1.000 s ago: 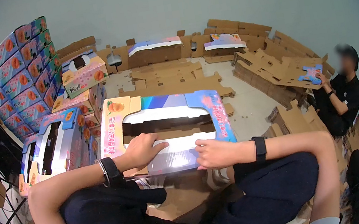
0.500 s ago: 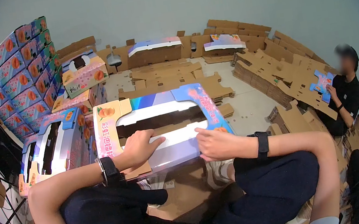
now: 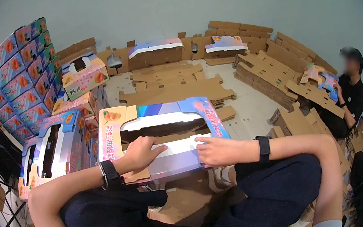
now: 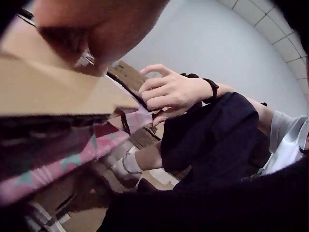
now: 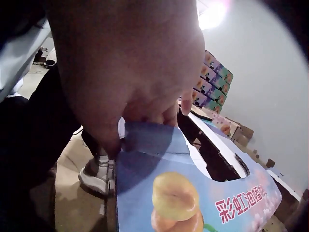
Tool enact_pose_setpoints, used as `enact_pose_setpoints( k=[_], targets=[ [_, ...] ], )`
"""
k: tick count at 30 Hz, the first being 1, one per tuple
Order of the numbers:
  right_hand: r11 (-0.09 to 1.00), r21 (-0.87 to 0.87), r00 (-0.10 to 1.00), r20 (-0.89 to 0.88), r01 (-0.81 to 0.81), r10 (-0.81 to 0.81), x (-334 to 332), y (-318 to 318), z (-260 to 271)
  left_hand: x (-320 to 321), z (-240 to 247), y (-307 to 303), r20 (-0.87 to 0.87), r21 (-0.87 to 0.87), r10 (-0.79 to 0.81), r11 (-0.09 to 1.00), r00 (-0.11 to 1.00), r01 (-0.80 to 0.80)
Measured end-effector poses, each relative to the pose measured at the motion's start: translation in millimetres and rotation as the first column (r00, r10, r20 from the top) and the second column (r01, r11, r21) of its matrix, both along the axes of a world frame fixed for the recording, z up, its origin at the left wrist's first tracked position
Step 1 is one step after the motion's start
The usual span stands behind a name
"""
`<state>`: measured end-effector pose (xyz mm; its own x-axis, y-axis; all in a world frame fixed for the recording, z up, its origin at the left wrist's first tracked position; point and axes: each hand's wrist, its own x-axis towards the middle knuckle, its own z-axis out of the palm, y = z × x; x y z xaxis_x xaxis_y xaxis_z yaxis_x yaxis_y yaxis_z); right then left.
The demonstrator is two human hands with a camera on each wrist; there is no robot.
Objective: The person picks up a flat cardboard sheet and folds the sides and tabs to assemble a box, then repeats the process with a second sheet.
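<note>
A printed fruit carton (image 3: 174,159) with peach pictures and a wide opening in its top lies in front of my knees. My left hand (image 3: 138,153) grips the near panel beside the opening, its thumb stretched over the white surface; most fingertips are hidden. Across the same panel, my right hand (image 3: 219,150) holds the near right part, index finger extended on top. In the right wrist view, that hand's thumb (image 5: 112,145) is at the outer side while its fingers bend over a blue flap (image 5: 157,137). Brown cardboard (image 4: 58,92) lies beneath my left hand in the left wrist view.
Finished cartons (image 3: 22,81) are stacked high at the left, with another folded carton (image 3: 56,141) close by. Flat cardboard sheets (image 3: 173,89) lie ahead and along the right. A seated person (image 3: 352,92) handles a cardboard piece there. A black folding chair (image 3: 1,150) stands at the left edge.
The carton was turned and tilted half a second ago, and now sits squarer and slightly lower. My right hand moved with it. The other person's cardboard piece has shifted and folded.
</note>
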<state>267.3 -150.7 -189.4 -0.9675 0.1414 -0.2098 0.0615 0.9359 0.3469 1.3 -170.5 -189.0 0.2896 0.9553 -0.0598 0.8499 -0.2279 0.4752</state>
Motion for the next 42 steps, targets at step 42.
enact_pose_setpoints(
  k=[42],
  targets=[
    [0.996, 0.076, 0.948, -0.310, -0.048, 0.069, 3, -6, 19, -9, -12, 8, 0.101, 0.126, 0.085, 0.987, 0.991, -0.098]
  ],
)
